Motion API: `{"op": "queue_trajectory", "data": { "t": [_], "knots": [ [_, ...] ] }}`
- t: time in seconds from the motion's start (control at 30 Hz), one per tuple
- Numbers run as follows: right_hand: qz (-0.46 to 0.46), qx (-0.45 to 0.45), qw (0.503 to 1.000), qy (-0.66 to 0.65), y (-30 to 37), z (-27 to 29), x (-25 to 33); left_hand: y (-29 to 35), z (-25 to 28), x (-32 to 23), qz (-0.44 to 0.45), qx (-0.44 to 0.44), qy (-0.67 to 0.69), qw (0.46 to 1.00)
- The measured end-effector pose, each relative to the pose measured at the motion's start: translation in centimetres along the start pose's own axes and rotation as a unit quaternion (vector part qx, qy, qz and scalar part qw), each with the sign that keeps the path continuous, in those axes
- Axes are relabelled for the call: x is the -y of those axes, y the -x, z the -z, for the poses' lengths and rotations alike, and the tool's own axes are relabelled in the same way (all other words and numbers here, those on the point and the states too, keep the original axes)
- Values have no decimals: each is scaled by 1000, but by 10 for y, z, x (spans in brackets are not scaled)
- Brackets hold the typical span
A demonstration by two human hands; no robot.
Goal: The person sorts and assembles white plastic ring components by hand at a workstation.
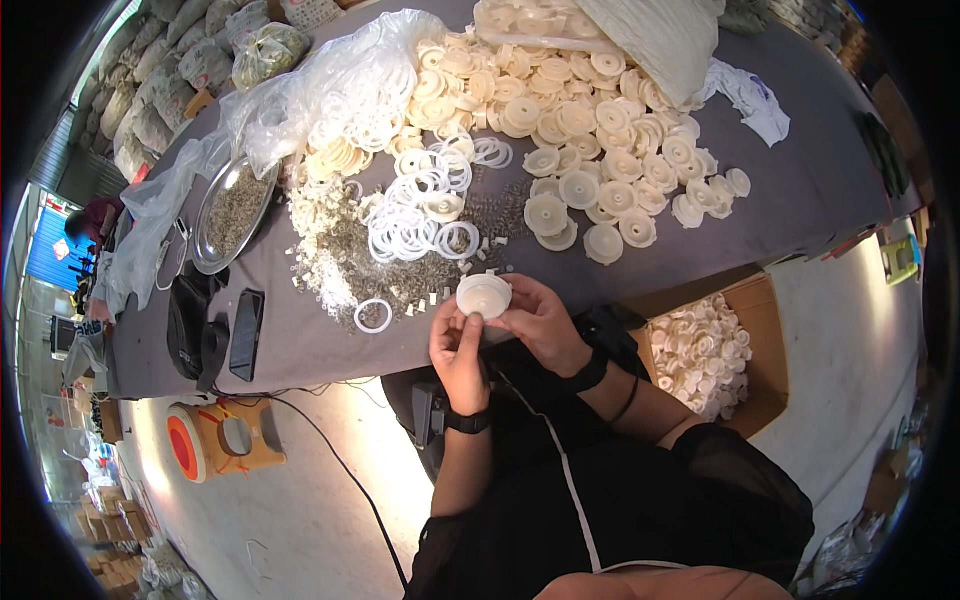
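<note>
Near the table's front edge, a round cream plastic cap is held between both hands. My left hand grips its left side, with the thumb pressed on the cap's lower face. From the right, my right hand pinches the other edge with its fingers. Just beyond the hands lie small white plastic pieces and a scatter of tiny dark metal parts. A single white ring rests left of the hands, and a heap of similar white rings sits behind.
Many cream caps cover the table's far right, beside a plastic sack. On the left are a metal tray of small parts, a black pouch and a phone. A cardboard box of caps stands at lower right; an orange-and-tan stool is lower left.
</note>
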State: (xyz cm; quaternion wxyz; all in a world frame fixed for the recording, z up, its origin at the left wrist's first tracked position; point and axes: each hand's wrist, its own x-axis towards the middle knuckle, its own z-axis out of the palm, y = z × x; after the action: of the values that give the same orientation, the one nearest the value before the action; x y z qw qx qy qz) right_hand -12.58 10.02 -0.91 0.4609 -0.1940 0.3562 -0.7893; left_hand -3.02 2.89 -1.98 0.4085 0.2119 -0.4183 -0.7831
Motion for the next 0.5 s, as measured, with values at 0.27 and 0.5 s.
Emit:
{"op": "queue_trajectory", "data": {
  "t": [0.27,0.5],
  "knots": [
    [15,-12,998,60,1,3,2,5,-2,-1,-109,-15,-26,994],
    [-22,36,999,-3,0,7,3,3,6,-2,9,82,69,994]
  ]
}}
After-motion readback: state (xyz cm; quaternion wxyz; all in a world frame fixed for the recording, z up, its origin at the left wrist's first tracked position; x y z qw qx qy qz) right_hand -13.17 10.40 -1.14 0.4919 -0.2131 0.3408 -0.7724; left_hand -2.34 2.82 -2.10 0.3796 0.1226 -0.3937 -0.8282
